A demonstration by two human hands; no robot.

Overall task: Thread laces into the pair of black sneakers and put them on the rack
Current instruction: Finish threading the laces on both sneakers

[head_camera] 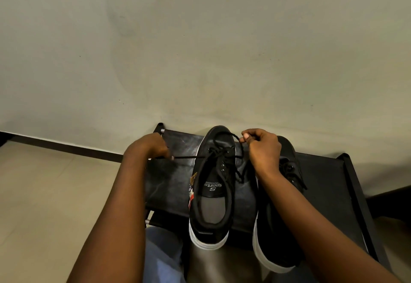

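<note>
I am working on the sneaker [211, 185] that is sitting toe-to-wall on the top shelf of the rack [169, 171], because the flat shelf is keeping it steady while both of my hands are busy with the lace [189, 157]. My left hand [153, 147] is pinching one end of the lace out to the left of the shoe, drawing it into a straight, taut line from the eyelets, so the crossing low on the tongue is snugging down evenly. My right hand [262, 149] is curled over the other end, thumb and fingers nipping it near the toe, where the lace is arching up in a loop over the front of the shoe; I am holding it high to keep the slack from tangling.

The second sneaker [280, 216] is lying just beside the first, on its right, partly under my right forearm, with its own lace showing loose near the eyelets; how much of it is threaded I cannot tell. Both heels are hanging over the near edge of the shelf, toward my knee [162, 256].

I judge only the lowest eyelets of this shoe are laced so far, with the upper ones open.
</note>
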